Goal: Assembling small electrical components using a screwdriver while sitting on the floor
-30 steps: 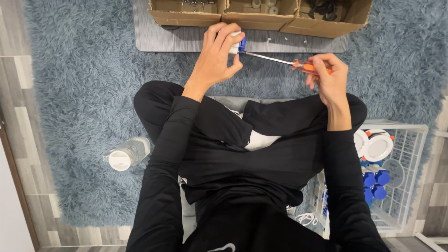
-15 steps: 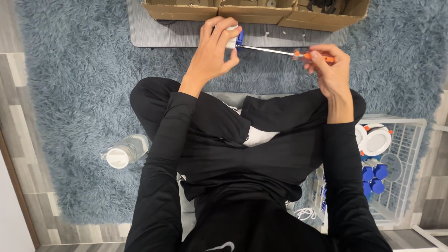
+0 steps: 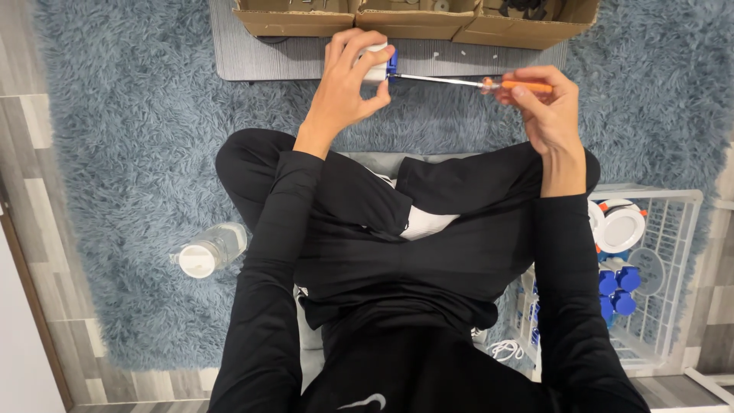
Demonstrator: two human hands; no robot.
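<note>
I sit cross-legged in black clothes on a shaggy blue rug. My left hand (image 3: 345,86) grips a small white part with a blue piece (image 3: 380,63) on its right side. In my right hand (image 3: 544,107) is a screwdriver with an orange handle (image 3: 527,86). Its metal shaft (image 3: 440,79) runs left, and the tip meets the blue piece. Both hands are raised in front of me, above a grey mat.
Several open cardboard boxes (image 3: 413,17) stand on the grey mat (image 3: 252,53) at the far edge. A clear water bottle (image 3: 210,250) lies on the rug (image 3: 122,153) at my left. A white wire basket (image 3: 665,252) at my right holds round white fittings (image 3: 621,227) and blue parts (image 3: 615,291).
Both hands stay joined at the white part and the screwdriver. They have shifted slightly up in the view as the head moved. The grip looks the same.
</note>
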